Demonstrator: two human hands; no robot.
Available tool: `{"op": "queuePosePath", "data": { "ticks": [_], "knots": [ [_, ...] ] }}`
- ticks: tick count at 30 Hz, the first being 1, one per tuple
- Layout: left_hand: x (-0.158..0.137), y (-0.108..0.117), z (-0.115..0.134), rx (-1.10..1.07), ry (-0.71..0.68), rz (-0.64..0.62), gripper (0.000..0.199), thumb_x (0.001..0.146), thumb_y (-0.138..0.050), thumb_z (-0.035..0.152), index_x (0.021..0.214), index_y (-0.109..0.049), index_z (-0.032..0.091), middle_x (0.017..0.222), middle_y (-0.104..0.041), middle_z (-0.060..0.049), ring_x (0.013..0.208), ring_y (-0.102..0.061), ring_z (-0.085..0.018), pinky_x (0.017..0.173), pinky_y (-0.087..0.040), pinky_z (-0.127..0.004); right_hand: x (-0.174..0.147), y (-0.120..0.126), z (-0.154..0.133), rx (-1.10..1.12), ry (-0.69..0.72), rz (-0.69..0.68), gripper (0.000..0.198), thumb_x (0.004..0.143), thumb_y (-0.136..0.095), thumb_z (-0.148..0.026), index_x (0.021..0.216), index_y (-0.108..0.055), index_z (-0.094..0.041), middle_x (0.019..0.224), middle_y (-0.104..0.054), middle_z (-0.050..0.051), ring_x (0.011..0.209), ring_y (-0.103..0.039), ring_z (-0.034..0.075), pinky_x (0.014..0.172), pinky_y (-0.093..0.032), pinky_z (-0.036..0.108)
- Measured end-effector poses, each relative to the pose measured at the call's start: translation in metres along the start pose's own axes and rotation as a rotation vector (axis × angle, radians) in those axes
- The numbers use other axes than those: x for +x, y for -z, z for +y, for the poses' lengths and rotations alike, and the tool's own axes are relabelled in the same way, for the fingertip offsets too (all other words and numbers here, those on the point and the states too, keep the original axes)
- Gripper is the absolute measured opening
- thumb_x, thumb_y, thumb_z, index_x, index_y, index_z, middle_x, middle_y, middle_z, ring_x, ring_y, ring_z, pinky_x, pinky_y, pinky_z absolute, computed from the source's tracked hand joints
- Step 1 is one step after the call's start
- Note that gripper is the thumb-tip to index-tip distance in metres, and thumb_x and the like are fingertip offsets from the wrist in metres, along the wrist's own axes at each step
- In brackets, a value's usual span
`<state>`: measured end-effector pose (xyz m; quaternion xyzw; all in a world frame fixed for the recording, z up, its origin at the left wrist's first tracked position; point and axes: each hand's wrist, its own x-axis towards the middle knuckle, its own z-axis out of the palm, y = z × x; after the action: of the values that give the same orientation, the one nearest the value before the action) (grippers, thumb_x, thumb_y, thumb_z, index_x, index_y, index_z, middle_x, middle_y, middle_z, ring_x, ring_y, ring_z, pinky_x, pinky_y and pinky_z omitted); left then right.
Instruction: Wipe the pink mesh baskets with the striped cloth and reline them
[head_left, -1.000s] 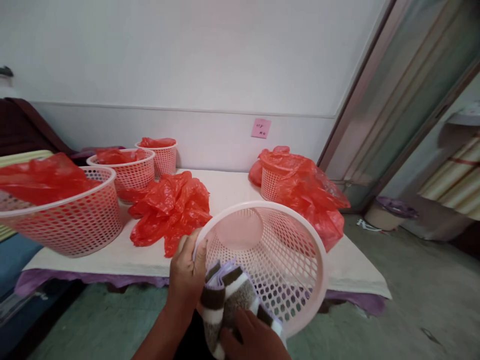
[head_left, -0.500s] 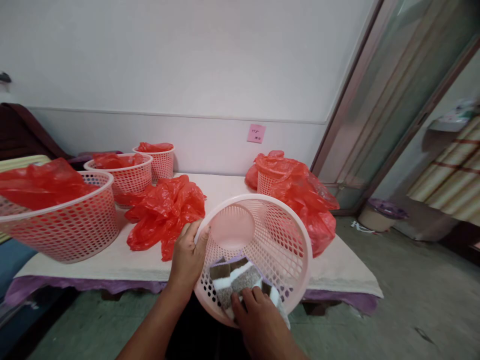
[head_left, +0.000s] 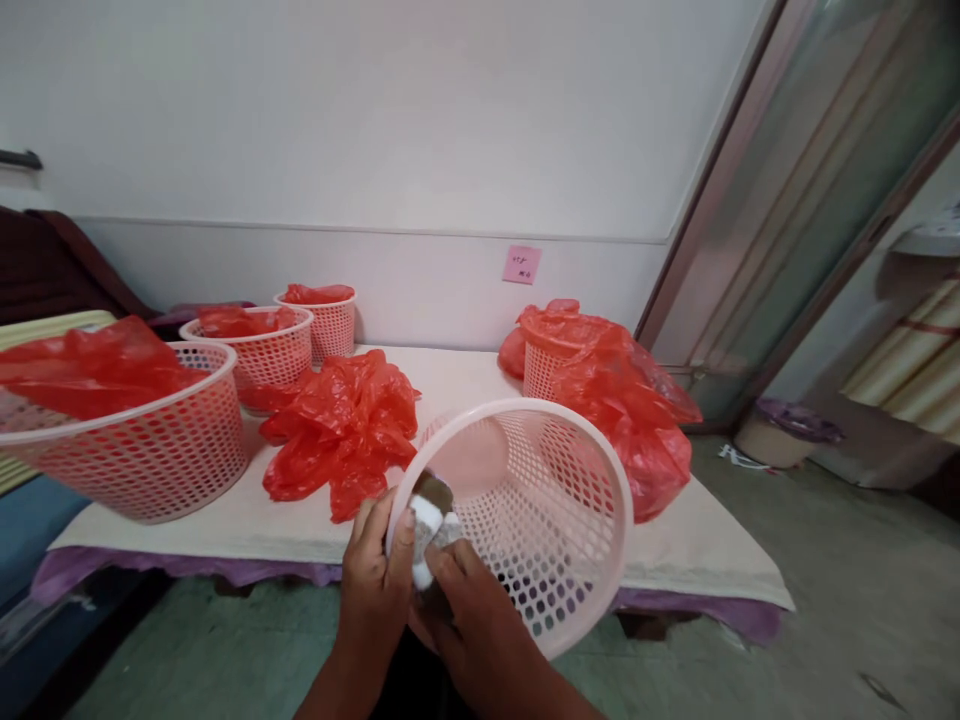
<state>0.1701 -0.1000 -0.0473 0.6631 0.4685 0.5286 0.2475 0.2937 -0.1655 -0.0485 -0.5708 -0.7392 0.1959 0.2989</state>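
Note:
A pink plastic basket (head_left: pixel 559 500) with a lattice wall is tipped so that its mouth faces me. Its left rim is gripped by my left hand (head_left: pixel 379 550), thumb over the edge. My right hand (head_left: pixel 465 600) reaches inside at the lower left and has its fingers closed on a striped cloth (head_left: pixel 431 515) in brown, white and grey. The cloth is bunched against the inner left wall, close to my left thumb. Part of it is covered by my right fingers.
Crumpled red plastic bags (head_left: pixel 345 420) lie on the white-covered table (head_left: pixel 697 530). Baskets lined with red bags stand left, the nearest being a large basket (head_left: pixel 165 450). At the back right, a bag-covered basket (head_left: pixel 540 370) stands below a pink note (head_left: pixel 522 265). A bin (head_left: pixel 784 435) is on the floor.
My right hand has moved left with the striped cloth, from the basket's lower middle to its left wall. The cloth is more bunched. My left hand still holds the rim.

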Motion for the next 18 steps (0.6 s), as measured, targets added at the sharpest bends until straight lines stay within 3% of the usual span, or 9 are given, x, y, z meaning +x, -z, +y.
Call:
{"op": "queuePosePath", "data": {
  "ticks": [6,9,14,18],
  "knots": [
    [0.018,0.01,-0.003,0.075,-0.128,0.021,0.03,0.094,-0.044,0.033,0.113,-0.061,0.017,0.096,-0.059,-0.006,0.096,-0.056,-0.021,0.089,-0.044,-0.037,-0.004,0.003,0.039,-0.593,-0.016,-0.238,0.022,0.088,-0.053,-0.017,0.106,-0.065,-0.022,0.1,-0.063,0.011,0.091,-0.059,0.027,0.072,-0.045,0.036],
    [0.019,0.01,-0.002,0.078,-0.14,0.016,0.029,0.094,-0.045,0.033,0.112,-0.061,0.016,0.095,-0.058,-0.005,0.094,-0.056,-0.02,0.087,-0.044,-0.035,-0.001,0.015,0.057,-0.738,-0.058,-0.266,0.021,0.088,-0.049,-0.013,0.095,-0.068,-0.017,0.098,-0.064,0.014,0.095,-0.06,0.032,0.073,-0.046,0.04],
    [0.015,0.005,0.002,0.068,-0.138,-0.008,0.028,0.094,-0.045,0.032,0.114,-0.061,0.018,0.099,-0.059,-0.005,0.097,-0.057,-0.02,0.089,-0.044,-0.034,0.014,0.033,0.079,-0.697,-0.201,-0.14,0.022,0.086,-0.047,-0.011,0.093,-0.068,-0.016,0.098,-0.064,0.014,0.093,-0.06,0.029,0.073,-0.044,0.037],
    [0.011,0.0,0.005,0.072,-0.127,-0.027,0.031,0.094,-0.044,0.032,0.117,-0.06,0.018,0.101,-0.06,-0.006,0.098,-0.058,-0.02,0.089,-0.045,-0.033,0.042,0.02,0.09,-0.463,-0.32,-0.021,0.031,0.083,-0.047,-0.012,0.109,-0.062,-0.019,0.103,-0.062,0.011,0.09,-0.061,0.022,0.074,-0.043,0.03]
  ]
}}
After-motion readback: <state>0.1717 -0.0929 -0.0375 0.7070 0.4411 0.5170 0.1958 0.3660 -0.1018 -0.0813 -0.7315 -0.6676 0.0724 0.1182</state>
